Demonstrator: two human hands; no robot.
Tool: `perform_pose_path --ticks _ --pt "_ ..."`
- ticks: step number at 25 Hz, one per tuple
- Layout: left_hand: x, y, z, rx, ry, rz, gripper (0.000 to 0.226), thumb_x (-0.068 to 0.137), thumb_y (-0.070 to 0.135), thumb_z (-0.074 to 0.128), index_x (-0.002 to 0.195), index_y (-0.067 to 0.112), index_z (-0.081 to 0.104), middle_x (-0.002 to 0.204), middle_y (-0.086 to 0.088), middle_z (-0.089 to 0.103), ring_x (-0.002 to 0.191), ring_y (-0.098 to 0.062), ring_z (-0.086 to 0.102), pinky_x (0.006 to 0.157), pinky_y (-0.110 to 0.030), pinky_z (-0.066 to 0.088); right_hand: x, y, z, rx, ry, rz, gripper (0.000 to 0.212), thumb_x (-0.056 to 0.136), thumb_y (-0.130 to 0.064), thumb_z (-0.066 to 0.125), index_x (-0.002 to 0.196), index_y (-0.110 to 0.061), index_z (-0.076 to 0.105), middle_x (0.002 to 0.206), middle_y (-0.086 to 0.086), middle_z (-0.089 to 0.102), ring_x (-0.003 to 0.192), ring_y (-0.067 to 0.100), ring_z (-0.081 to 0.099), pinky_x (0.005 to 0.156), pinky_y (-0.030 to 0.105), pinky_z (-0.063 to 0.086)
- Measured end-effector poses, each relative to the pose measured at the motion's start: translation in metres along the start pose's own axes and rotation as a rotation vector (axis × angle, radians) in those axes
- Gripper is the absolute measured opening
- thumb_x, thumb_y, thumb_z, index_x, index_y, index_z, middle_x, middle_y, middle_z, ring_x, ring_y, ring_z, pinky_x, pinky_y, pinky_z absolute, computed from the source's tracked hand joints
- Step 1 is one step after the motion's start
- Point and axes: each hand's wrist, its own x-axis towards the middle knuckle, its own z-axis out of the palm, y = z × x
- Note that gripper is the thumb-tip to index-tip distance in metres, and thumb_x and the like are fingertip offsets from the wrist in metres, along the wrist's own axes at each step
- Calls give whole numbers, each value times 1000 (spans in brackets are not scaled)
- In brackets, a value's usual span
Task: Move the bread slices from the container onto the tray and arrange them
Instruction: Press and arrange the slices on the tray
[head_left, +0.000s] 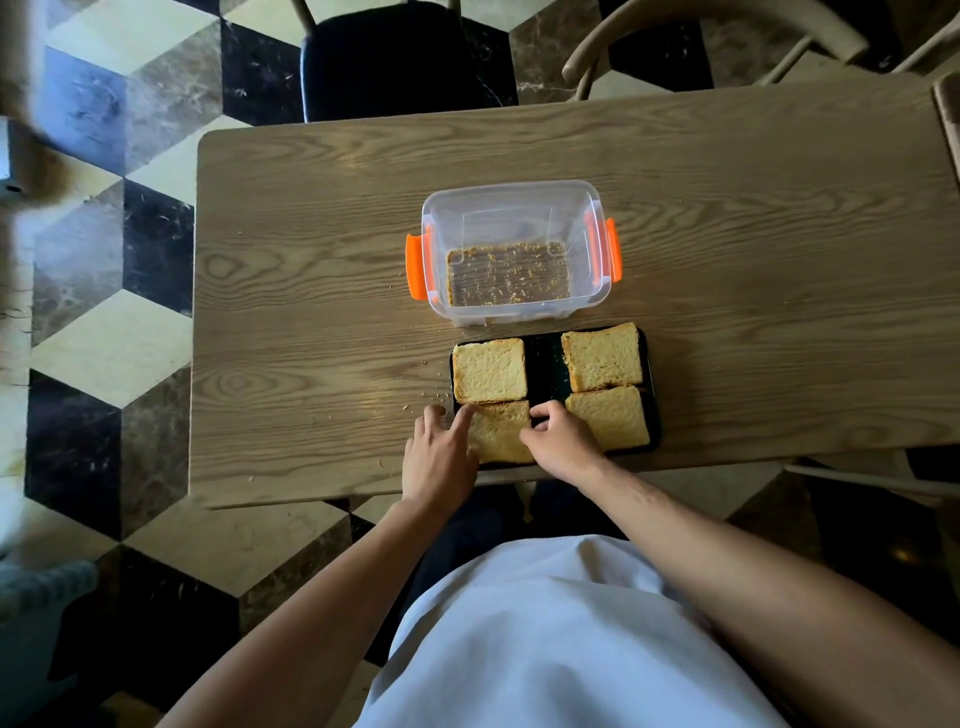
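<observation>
Arranging looks like the step in hand: left hand (439, 452) and right hand (558, 441) rest loosely curled fingers on the near-left bread slice (501, 434) on the tray (543, 364), container (511, 254) emptied, so next likely nudge it square.

Near-left bread slice (501, 434) and tray (543, 364) front edge partly under both hands (439, 452).

Four bread slices (602, 356) on tray (543, 364)
</observation>
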Motion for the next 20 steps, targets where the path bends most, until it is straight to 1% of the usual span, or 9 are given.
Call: perform_pose_path --ticks 3,5,8,10,11,14,17,18,20 --pt "1 13 -6 38 46 47 60 81 22 62 138 24 43 129 -14 46 116 -32 45 92 -44 46 -4 7 -8 45 8 -9 39 90 -27 62 127 -15 57 105 1 65 92 18 59 74 25 40" --pt "7 28 -11 27 77 102 54 81 21 61 133 18 49 126 -13 48 114 -32 46 92 -44 45 -5 14 -21 79 59 -19 33 90 -26 62 122 -16 61 106 2 67 93 19 62 70 25 42" --pt "23 62 -16 -126 32 193 50 86 17 60 135 12 52 128 -13 53 116 -34 53 94 -44 48 2 25 -47 118 140 -22 24 89 -26 63 112 -19 64 102 -2 66 88 18 63 65 26 47" --pt "37 91 -18 -225 -24 181 51 88 15 60 138 9 52 132 -13 54 117 -33 55 97 -39 48 13 30 -64 189 199 -8 20 88 -23 65 107 -20 64 106 1 68 92 20 65 71 31 53" --pt "44 104 -19 -252 -47 159 52 88 13 60 139 7 51 134 -13 55 118 -32 56 98 -36 46 18 33 -72 227 233 -9 21 88 -19 65 109 -18 63 112 5 66 97 21 65 77 34 54" --pt "61 133 -17 -298 -70 80 58 85 11 62 141 7 48 136 -14 54 120 -31 56 97 -34 46 29 36 -90 179 311 -35 41 90 -9 64 131 -5 55 133 14 53 114 25 57 84 25 44" --pt "73 148 -14 -287 -74 18 63 84 10 63 143 10 44 139 -13 51 122 -29 54 96 -31 44 39 36 -102 41 292 -119 62 91 -8 62 147 -4 37 152 18 34 137 30 39 104 26 32" --pt "75 150 -13 -283 -72 -4 63 83 10 64 143 10 45 139 -13 50 123 -29 53 96 -30 43 44 36 -104 13 263 -134 67 92 -9 62 151 -5 31 157 18 26 143 30 32 110 27 26" --pt "78 153 -12 -295 -54 -42 61 82 11 65 140 9 48 137 -13 52 121 -30 54 97 -31 44 55 35 -106 -60 251 -138 72 92 -17 62 153 -8 26 160 19 20 145 31 27 114 32 25"
